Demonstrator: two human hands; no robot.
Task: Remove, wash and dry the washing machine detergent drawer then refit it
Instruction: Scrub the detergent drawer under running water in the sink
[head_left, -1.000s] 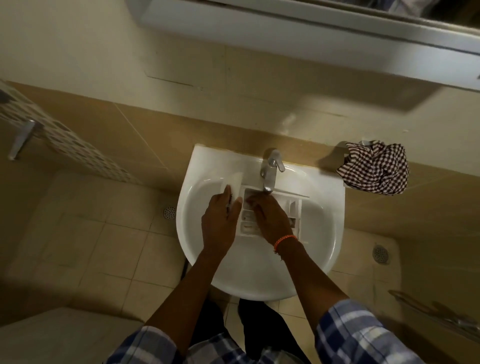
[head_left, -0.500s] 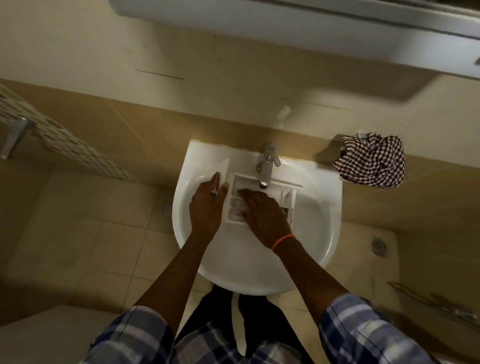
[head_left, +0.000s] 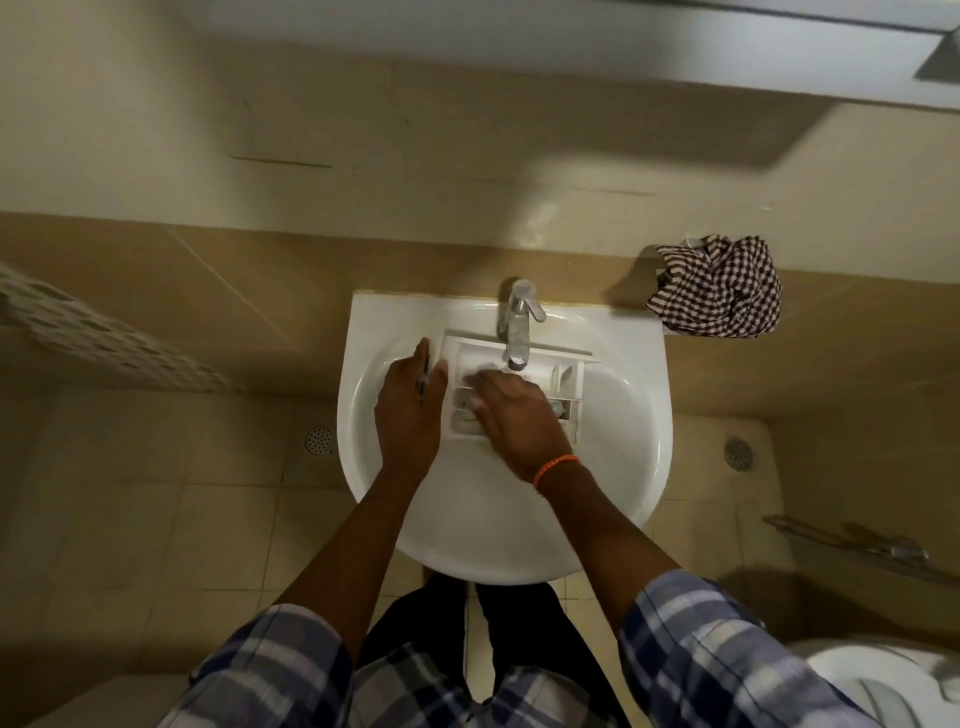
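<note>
I can read no text, label, brand or number here. The detergent drawer (head_left: 519, 387), the tap (head_left: 518, 325) and the sink (head_left: 613, 441) show me only plain, unmarked surfaces.

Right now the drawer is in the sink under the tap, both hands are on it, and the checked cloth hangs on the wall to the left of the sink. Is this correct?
Not quite: the head view shows the checked cloth on the wall to the right of the sink, not the left. The rest holds: the drawer is in the sink under the tap, with the left hand and right hand on it.
</note>
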